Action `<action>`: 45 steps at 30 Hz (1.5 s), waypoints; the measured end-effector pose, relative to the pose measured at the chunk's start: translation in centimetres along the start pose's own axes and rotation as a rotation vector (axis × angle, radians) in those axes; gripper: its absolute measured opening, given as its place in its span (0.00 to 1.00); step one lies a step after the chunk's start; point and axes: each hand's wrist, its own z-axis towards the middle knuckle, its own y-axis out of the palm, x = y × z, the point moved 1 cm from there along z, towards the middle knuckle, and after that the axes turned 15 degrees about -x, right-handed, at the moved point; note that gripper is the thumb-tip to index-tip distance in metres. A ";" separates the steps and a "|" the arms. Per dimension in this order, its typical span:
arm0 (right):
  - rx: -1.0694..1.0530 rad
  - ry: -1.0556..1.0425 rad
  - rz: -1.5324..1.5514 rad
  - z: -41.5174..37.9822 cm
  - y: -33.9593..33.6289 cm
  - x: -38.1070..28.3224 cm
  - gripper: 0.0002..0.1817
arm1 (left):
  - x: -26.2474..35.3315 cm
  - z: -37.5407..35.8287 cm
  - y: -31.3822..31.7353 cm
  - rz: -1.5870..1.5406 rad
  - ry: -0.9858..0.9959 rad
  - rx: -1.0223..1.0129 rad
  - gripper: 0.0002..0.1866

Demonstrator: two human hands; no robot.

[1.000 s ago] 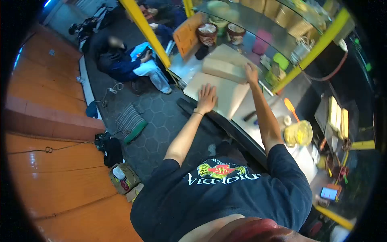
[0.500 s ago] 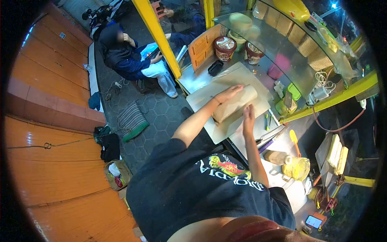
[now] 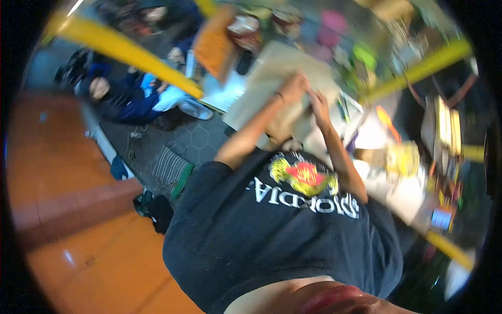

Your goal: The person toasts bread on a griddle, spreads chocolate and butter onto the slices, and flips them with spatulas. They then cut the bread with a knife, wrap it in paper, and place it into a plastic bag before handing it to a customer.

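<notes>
Both hands meet over the pale paper sheets (image 3: 266, 68) on the counter, their fingertips close together. My left hand (image 3: 294, 87) comes in from the left, a dark band at its wrist. From the right, my right hand (image 3: 319, 107) reaches in with its fingers pointing up toward the left one. Brown paper (image 3: 282, 123) lies below and between the hands, partly hidden by the left forearm. Motion blur smears the fingers, so their grip on the paper cannot be made out.
Tubs (image 3: 244, 31) and an orange board (image 3: 213, 44) stand behind the paper. To the right are a green container (image 3: 364, 56), an orange spatula (image 3: 388, 123) and a yellow bag (image 3: 402, 159). A seated person (image 3: 130, 102) is beyond the yellow post (image 3: 130, 52) at left.
The view has shifted and blurred. My hands, earlier apart at either side of the brown paper roll with the left palm on it, have come together at the fingertips.
</notes>
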 end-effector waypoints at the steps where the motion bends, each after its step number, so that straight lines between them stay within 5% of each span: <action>1: 0.117 -0.291 -0.175 1.3 -0.3 1.3 0.18 | 1.7 -0.4 -0.7 -0.044 0.010 -0.002 0.09; 2: 0.003 -0.073 -0.068 0.1 -0.5 -1.0 0.19 | 2.0 -0.2 -1.1 0.231 0.079 0.003 0.09; 3: 0.012 -0.071 -0.067 -0.1 -0.7 -1.1 0.17 | 2.0 -0.3 -1.0 0.508 0.162 0.023 0.09; 6: 0.228 -0.322 -0.018 -0.3 0.3 -0.9 0.17 | 3.5 -0.6 -1.3 0.656 0.133 0.003 0.11; 9: 0.176 -0.245 -0.304 -1.4 -0.5 -0.2 0.15 | 3.7 -0.3 -0.7 0.556 -0.015 -0.128 0.14; 12: 0.206 -0.165 -0.419 -1.4 -3.4 0.3 0.11 | 2.5 0.5 -1.1 0.437 0.055 -0.287 0.17; 13: 0.391 -0.322 -0.781 -1.8 -5.2 1.0 0.13 | 1.5 1.0 -1.1 0.312 0.004 -0.367 0.16; 15: 0.717 -0.114 -1.070 -3.7 -7.2 -0.4 0.20 | 1.7 1.6 -1.3 0.188 -0.052 -0.420 0.16; 16: 0.671 0.023 -1.123 -3.7 -8.5 1.0 0.20 | 1.7 1.6 -1.3 0.056 -0.104 -0.477 0.16; 19: 0.568 -0.042 -1.223 -3.0 -10.8 3.5 0.20 | 2.0 1.6 -1.1 0.059 0.000 -0.411 0.16; 21: 0.451 0.000 -0.657 -2.7 -11.7 3.3 0.16 | 2.0 1.0 -1.0 -0.020 -0.010 -0.349 0.16; 22: 0.464 -0.004 -0.655 -2.9 -11.9 2.7 0.16 | 2.0 1.2 -1.2 -0.102 -0.018 -0.273 0.16; 24: 0.124 -0.105 0.359 -4.5 -11.2 1.5 0.15 | 1.0 1.3 -1.6 -0.085 -0.042 -0.336 0.15; 25: 0.088 -0.089 0.433 -5.5 -9.6 -1.1 0.17 | 0.5 1.6 -1.8 -0.071 -0.072 -0.390 0.15; 29: -0.235 0.071 0.163 -4.9 -7.7 -2.6 0.14 | 0.5 1.4 -1.9 -0.009 -0.059 -0.401 0.17; 36: -0.387 0.164 -0.159 -0.8 -6.4 -1.8 0.15 | 1.3 1.3 -2.1 -0.017 -0.038 -0.356 0.16; 42: -0.174 -0.281 -0.521 -0.2 -5.6 -1.9 0.16 | -1.5 1.4 -1.6 0.009 -0.010 -0.289 0.13; 45: -0.068 -0.260 -0.500 -1.3 -3.8 -2.4 0.14 | 0.5 0.8 -2.4 0.009 0.110 -0.307 0.13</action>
